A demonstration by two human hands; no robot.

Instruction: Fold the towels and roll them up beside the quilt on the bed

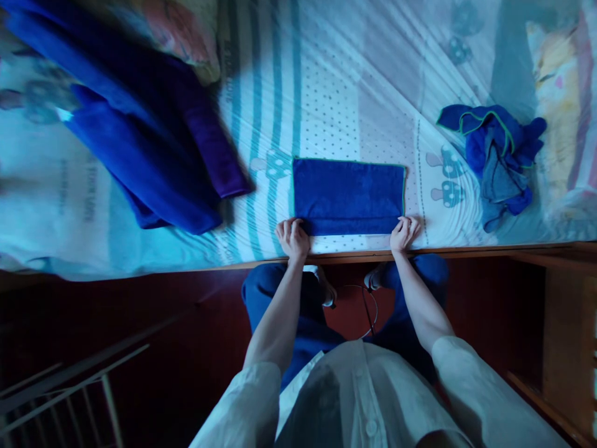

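Observation:
A dark blue towel (349, 194) with green-stitched edges lies folded into a flat rectangle near the front edge of the bed. At its near left corner, my left hand (293, 238) pinches the cloth with curled fingers. My right hand (405, 234) grips the near right corner in the same way. A shallow crease runs across the towel just beyond both hands. To the right sits a crumpled blue towel (501, 155) with green edging, along with some grey-blue cloth, apart from my hands.
The bed (326, 112) has a patterned sheet. Blue and purple fabric (153, 137) lies at the left, beside a printed pillow (180, 34). A cat-patterned cloth (557, 106) is at the far right. Below stand a metal rack (109, 404) and a wooden panel (566, 336).

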